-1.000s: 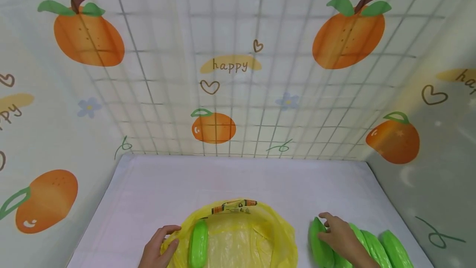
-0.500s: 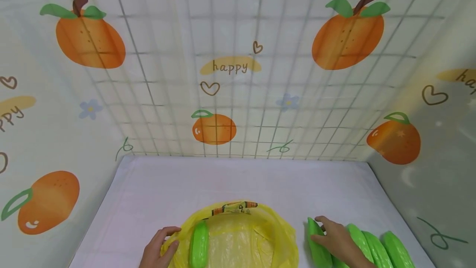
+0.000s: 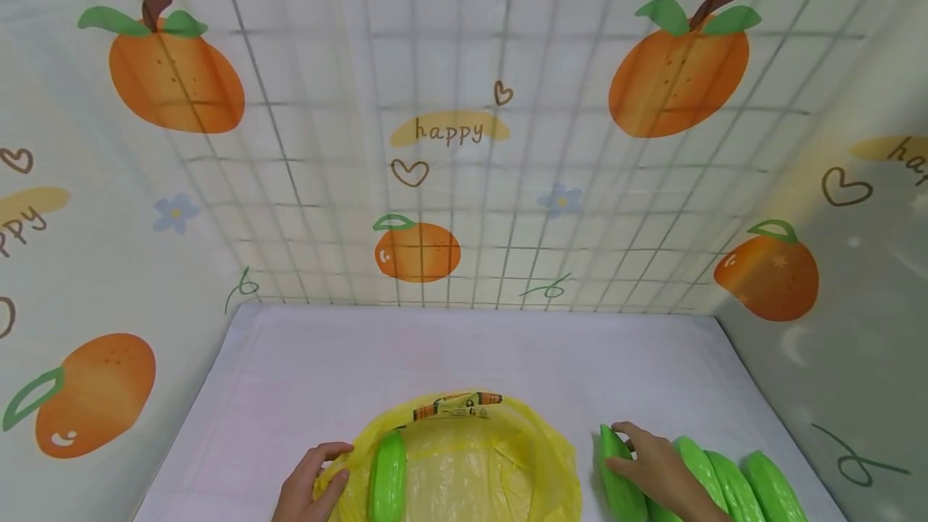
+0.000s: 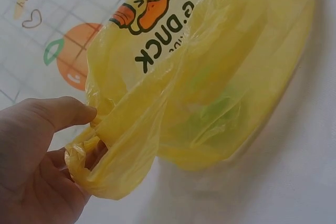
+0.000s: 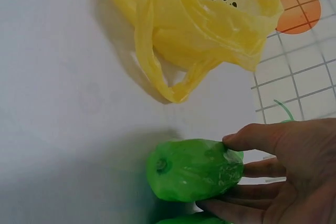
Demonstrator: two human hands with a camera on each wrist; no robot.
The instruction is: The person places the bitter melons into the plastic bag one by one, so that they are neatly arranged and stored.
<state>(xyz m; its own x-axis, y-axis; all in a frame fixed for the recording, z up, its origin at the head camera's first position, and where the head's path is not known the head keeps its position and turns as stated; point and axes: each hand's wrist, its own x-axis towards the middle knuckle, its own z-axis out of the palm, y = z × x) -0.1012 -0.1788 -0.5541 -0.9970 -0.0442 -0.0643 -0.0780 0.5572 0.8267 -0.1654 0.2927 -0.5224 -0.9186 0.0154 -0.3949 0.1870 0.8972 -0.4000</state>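
Observation:
A yellow plastic bag (image 3: 554,457), printed with a duck, lies with its mouth spread wide at the front middle of the table. My left hand (image 3: 310,482) grips its left edge; in the left wrist view the handle loops by the thumb and fingers (image 4: 79,111). Inside the bag, at the left, rests one green plastic-wrapped roll (image 3: 388,478). To the right of the bag my right hand (image 3: 656,470) holds another green roll (image 5: 194,169) between thumb and fingers, at the left end of a row. Its upper end tilts left in the head view.
Several more green rolls (image 3: 772,486) lie side by side under and right of my right forearm. A white cloth (image 3: 464,345) covers the table. Curtains with a grid and orange prints (image 3: 417,252) stand at the back and both sides.
My right hand has shifted slightly left, and its thumb and fingers have closed round the leftmost roll, which has moved a little left. The left hand stays on the bag.

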